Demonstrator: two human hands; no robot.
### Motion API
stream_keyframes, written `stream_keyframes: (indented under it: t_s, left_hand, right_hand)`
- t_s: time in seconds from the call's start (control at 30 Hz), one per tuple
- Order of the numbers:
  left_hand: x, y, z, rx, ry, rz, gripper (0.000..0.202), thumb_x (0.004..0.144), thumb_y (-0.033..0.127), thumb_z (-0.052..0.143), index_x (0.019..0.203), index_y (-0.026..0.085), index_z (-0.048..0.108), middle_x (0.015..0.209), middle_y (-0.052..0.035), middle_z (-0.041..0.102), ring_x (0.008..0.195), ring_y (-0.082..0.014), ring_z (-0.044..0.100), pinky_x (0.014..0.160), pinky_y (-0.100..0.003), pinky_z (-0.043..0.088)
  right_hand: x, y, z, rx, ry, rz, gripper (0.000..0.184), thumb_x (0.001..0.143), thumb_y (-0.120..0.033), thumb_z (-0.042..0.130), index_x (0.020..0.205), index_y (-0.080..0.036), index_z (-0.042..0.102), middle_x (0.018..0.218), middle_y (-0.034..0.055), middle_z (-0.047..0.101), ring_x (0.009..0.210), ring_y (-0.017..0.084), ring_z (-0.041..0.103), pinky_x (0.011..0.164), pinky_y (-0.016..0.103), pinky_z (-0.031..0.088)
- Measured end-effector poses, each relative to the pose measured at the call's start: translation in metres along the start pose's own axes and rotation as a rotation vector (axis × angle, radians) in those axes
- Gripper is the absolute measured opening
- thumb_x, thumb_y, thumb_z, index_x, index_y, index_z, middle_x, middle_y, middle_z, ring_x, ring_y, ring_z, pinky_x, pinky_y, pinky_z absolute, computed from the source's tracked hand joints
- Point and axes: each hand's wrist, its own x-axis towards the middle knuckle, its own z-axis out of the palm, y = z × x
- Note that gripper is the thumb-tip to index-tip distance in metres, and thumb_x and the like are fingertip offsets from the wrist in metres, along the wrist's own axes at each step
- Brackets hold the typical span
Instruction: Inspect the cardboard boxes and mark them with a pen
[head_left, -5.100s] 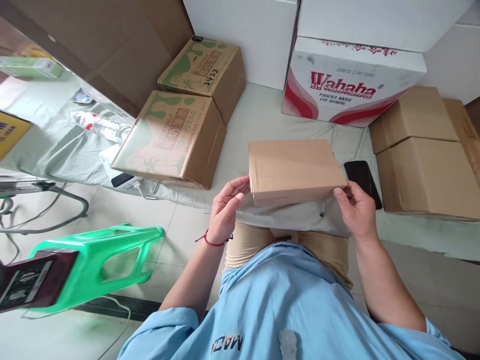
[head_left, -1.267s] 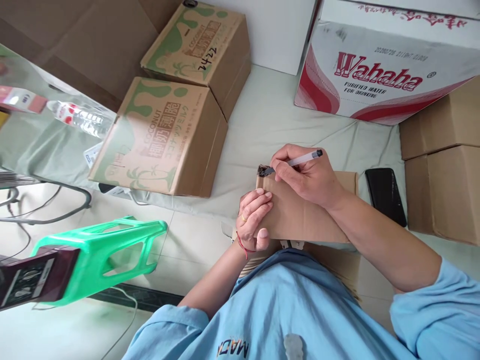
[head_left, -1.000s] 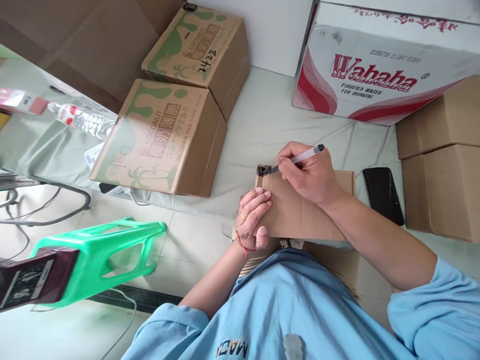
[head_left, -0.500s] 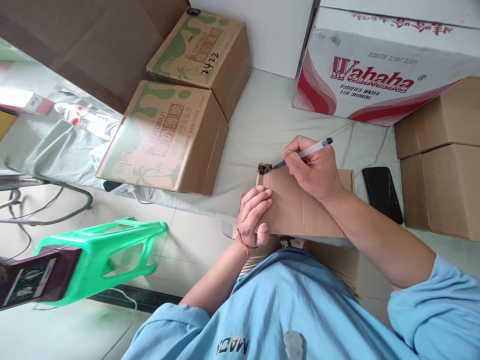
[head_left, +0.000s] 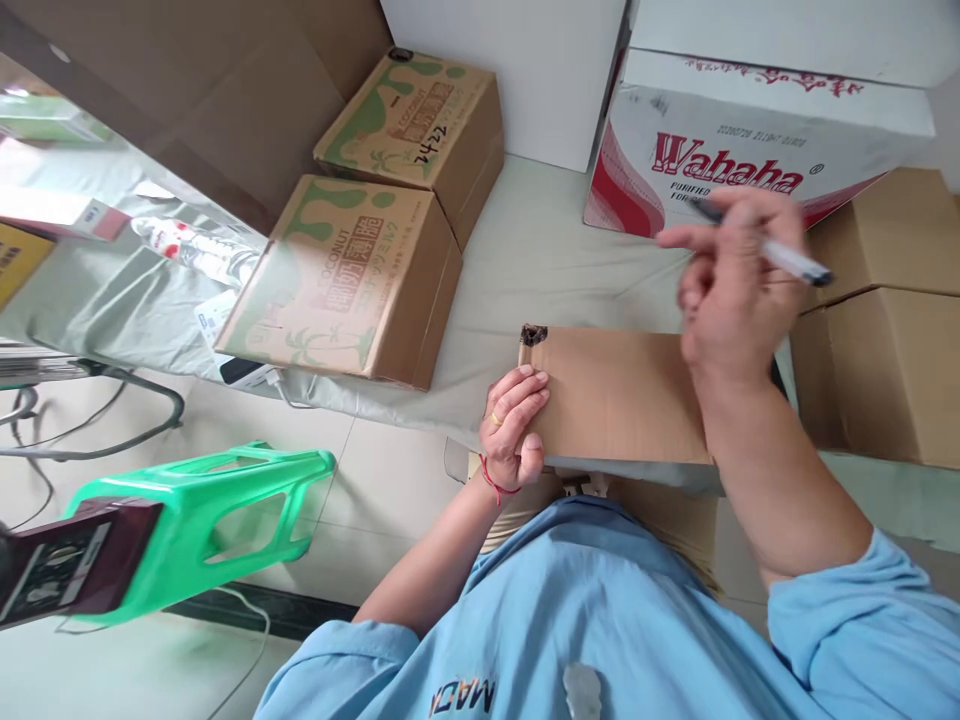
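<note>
A small plain brown cardboard box lies at the near edge of a cloth-covered surface, with a dark inked patch on its far left corner. My left hand grips the box's near left corner, fingers curled over the top. My right hand is raised above the box's right end, blurred by motion, pinching a pen that points right.
Two green-printed coconut cartons stand at the left. A white and red Wahaha water carton stands at the back and stacked brown boxes at the right. A green plastic stool lies on the tiled floor. A water bottle lies far left.
My right hand has lifted the pen off the box's inked far left corner and swung up and to the right. My left hand keeps its grip on the box.
</note>
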Motion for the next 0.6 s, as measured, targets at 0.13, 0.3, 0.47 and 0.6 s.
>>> stream_keyframes:
  t_s: [0.13,0.3,0.47,0.6]
  left_hand:
    - [0.008,0.005,-0.009,-0.044,-0.082,-0.047,0.04,0.106,0.024,0.045,0.139,0.021,0.069,0.134,-0.0145,0.079,0.139,-0.0335,0.072,0.114,-0.059,0.061]
    - [-0.007,-0.003,-0.024,-0.099,-0.134,-0.126,0.05,0.112,0.045,0.055,0.156,0.024,0.059,0.165,-0.0205,0.06,0.16,-0.0379,0.053,0.125,-0.061,0.051]
    - [-0.043,0.008,-0.055,-0.218,0.012,-0.714,0.081,0.096,0.088,0.059,0.137,0.019,0.071,0.148,-0.0214,0.067,0.141,-0.0361,0.065,0.106,-0.048,0.062]
    - [-0.059,0.038,-0.073,-0.287,-0.144,-1.045,0.08,0.11,0.079,0.036,0.079,0.018,0.076,0.076,-0.0107,0.073,0.071,-0.0227,0.07,0.069,-0.036,0.061]
  right_hand:
    - [0.001,0.02,-0.061,-0.29,0.01,-0.005,0.023,0.105,-0.051,0.074,0.105,-0.028,0.072,0.091,0.0057,0.077,0.068,0.017,0.065,0.058,0.035,0.035]
    - [-0.023,0.059,-0.118,-0.776,-0.202,0.226,0.023,0.1,-0.039,0.063,0.111,-0.024,0.076,0.082,0.0057,0.08,0.064,0.021,0.064,0.065,0.036,0.048]
    - [-0.04,0.063,-0.135,-0.924,-0.425,0.273,0.061,0.082,-0.019,0.064,0.143,-0.02,0.073,0.12,0.0162,0.084,0.098,0.032,0.079,0.09,0.048,0.061]
    - [-0.041,0.052,-0.125,-0.676,-0.285,0.29,0.042,0.098,-0.037,0.062,0.135,-0.025,0.077,0.131,0.015,0.082,0.108,0.032,0.079,0.095,0.05,0.064]
